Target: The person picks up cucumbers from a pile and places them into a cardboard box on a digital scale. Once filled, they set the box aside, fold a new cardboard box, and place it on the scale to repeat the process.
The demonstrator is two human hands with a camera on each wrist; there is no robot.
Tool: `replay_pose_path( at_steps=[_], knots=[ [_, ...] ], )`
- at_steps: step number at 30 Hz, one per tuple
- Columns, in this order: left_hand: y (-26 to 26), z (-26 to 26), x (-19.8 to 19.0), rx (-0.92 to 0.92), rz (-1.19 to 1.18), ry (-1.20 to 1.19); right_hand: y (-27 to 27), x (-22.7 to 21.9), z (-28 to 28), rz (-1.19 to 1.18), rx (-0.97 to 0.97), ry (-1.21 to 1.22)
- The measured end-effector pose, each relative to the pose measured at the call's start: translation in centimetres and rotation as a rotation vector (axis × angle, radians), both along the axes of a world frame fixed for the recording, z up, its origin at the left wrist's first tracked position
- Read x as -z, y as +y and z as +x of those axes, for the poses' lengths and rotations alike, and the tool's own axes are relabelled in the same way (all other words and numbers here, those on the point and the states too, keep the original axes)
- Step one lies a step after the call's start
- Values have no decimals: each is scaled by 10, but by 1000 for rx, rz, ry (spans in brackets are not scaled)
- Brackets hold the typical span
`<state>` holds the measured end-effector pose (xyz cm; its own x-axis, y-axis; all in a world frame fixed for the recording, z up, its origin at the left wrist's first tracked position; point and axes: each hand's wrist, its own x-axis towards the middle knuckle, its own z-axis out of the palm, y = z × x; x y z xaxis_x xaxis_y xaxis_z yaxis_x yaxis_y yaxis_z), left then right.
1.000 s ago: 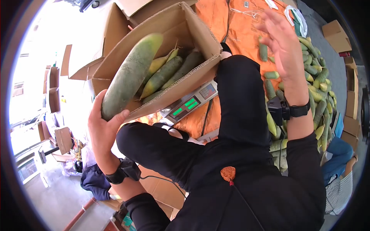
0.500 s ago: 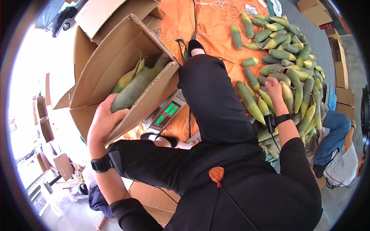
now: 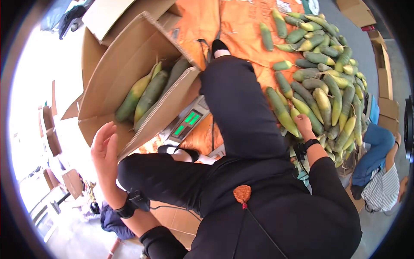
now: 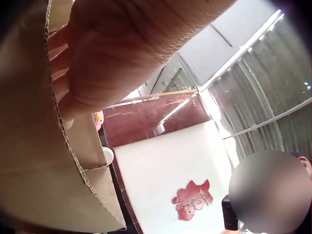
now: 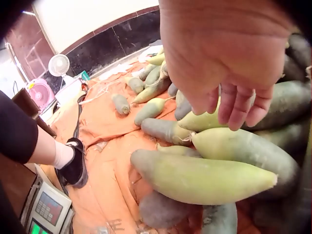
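In the head view an open cardboard box (image 3: 129,73) stands tilted, with several green radishes (image 3: 152,93) inside. My left hand (image 3: 105,146) is at the box's near left corner, fingers extended and holding nothing; the left wrist view has that hand (image 4: 112,58) beside the cardboard edge (image 4: 80,170). My right hand (image 3: 304,126) is over the near edge of a radish pile (image 3: 321,95). In the right wrist view its fingers (image 5: 239,105) hang loosely bent above pale green radishes (image 5: 209,178), with nothing visibly gripped.
A scale with a green display (image 3: 187,122) is beneath the box, between the legs. Orange sheeting (image 3: 241,34) lies under the pile. A seated person in a striped top (image 3: 383,190) is at the right. More boxes (image 3: 355,13) stand at the edges. A fan (image 5: 59,65) stands farther off.
The large radish that my left hand held has gone down into the box, and the hand has let go and drawn back. My right hand has moved down to the pile's near side.
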<state>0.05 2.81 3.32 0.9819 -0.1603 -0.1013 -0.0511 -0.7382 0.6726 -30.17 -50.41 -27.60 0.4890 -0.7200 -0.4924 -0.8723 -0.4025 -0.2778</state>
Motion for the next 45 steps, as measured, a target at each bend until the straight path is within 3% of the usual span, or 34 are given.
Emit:
replay_pose_path(
  at_steps=[7,13,15,22,30,33,34,36,38,40,45],
  knots=[
    [-10,-19,-6,-47,72,-156,22,-8,7,98,-58,76],
    [-17,-27,-5,-52,65,-203,42,-19,11,-48,-280,157],
    [-19,-29,-4,-43,57,-208,60,-40,23,-144,-377,328],
    [-22,-32,-2,-46,69,-192,74,-39,32,-239,-342,411],
    [-25,-33,4,-74,36,-202,63,-38,34,-180,-343,489],
    [-22,-33,2,-83,45,-219,41,-3,14,0,-344,152],
    [-23,-32,1,-73,19,-217,35,-9,17,8,-356,146],
    [-22,-32,-2,-83,13,-222,26,-24,24,700,208,11],
    [-23,-32,-3,-88,-37,-200,24,-56,43,937,375,-95],
    [-23,-32,-6,-91,-16,-209,11,-58,48,1073,579,-223],
    [-24,-34,-10,-109,-111,-212,18,-118,81,998,395,-421]
  ],
)
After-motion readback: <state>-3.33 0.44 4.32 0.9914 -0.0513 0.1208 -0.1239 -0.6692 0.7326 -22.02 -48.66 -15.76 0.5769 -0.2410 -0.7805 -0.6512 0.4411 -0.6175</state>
